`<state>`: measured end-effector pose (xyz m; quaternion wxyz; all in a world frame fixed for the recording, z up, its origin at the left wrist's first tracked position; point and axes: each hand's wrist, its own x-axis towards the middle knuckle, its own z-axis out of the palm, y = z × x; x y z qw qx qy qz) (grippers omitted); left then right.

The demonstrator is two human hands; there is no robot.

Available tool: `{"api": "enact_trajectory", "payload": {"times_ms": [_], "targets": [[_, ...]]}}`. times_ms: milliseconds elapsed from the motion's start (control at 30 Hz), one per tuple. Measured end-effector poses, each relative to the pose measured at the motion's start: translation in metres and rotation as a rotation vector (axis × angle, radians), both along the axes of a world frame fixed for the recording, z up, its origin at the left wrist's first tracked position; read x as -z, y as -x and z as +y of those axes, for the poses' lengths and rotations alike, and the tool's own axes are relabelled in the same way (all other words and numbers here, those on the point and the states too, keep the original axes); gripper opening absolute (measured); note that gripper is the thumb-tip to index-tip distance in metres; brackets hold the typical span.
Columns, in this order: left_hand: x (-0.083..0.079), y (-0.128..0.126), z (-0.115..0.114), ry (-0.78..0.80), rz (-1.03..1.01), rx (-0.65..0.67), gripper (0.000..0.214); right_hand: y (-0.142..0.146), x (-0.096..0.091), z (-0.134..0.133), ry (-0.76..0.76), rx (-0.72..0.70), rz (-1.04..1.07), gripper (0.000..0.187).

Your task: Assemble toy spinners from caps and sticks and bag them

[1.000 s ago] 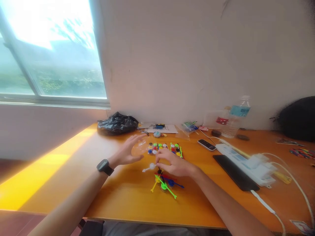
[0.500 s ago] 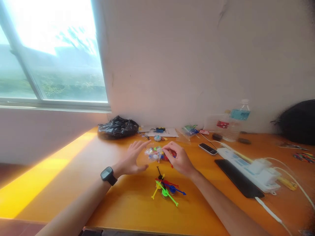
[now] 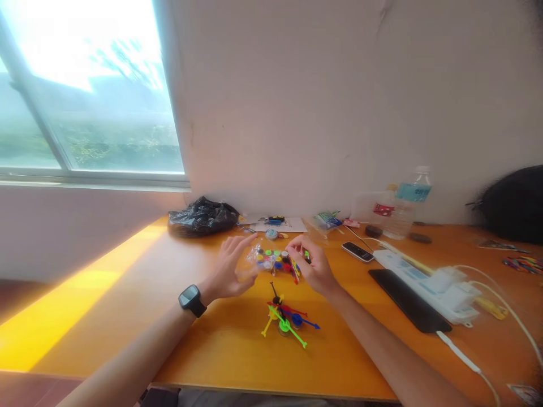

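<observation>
Head view. Noted at left: left hand (image 3: 224, 274), thumb and fingers spread apart, palm turned toward the clear bag (image 3: 251, 261); contact with bag unclear. Watch (image 3: 190, 298) on left wrist.

Noted at right: right hand (image 3: 316, 268), thumb and fingertips drawn close together, right beside a white disc (image 3: 285, 254); cannot tell whether pinched on it or merely next to it. Several thin coloured sticks just below the fingertips, partly hidden by the hand.

Between the two hands, on the tabletop (image 3: 212, 350): coloured discs (image 3: 278, 264) in a cluster, in white, blue, yellow, green, red and black; right end of cluster covered by right hand. Clear bag at left end of cluster.

Nearer the front edge, well apart from both hands: spinners (image 3: 284, 326) lying in an overlapping heap, arrows pointing various ways. Observed colours: green, blue, yellow, red, black. Green arrow lying across the heap, toward lower right.

Along the back, by the wall: black bag (image 3: 202, 217) at left, paper (image 3: 294, 225) in the middle, bottle (image 3: 412, 193) upright toward the right. Farther right of right hand: phone (image 3: 405, 299), black face up, alongside power strip (image 3: 399, 268).
</observation>
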<state>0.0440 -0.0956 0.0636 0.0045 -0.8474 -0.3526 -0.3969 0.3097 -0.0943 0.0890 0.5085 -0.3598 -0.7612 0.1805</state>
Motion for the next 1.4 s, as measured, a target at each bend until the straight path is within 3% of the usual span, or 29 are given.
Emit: {"api": "enact_trajectory", "payload": {"times_ms": [67,200,267,400,467,700,1133,1400], "targets": [[-0.001,0.001,-0.001,-0.032,-0.048,-0.025,0.084,-0.002,0.002,0.002,0.063,-0.032,-0.041,0.022],[0.000,0.001,0.001,-0.047,-0.114,-0.042,0.079,-0.001,0.012,0.005,0.136,-0.257,-0.310,0.013],[0.000,0.001,0.002,-0.025,-0.123,-0.042,0.076,0.000,0.021,0.007,0.128,-0.334,-0.431,0.017],[0.000,0.001,0.005,0.037,-0.132,-0.008,0.072,-0.003,0.034,0.012,0.110,-0.375,-0.589,0.039],[0.001,0.001,0.006,0.063,-0.131,0.008,0.070,-0.005,0.036,0.013,0.108,-0.370,-0.621,0.036],[0.005,0.003,0.009,0.112,-0.118,0.028,0.071,-0.004,0.036,0.015,0.052,-0.381,-0.636,0.017],[0.007,0.003,0.010,0.119,-0.093,0.023,0.072,-0.006,0.035,0.023,-0.037,-0.340,-0.483,0.031],[0.005,0.003,0.010,0.114,-0.097,0.009,0.071,-0.006,0.027,0.016,-0.147,-0.274,-0.359,0.027]]}}
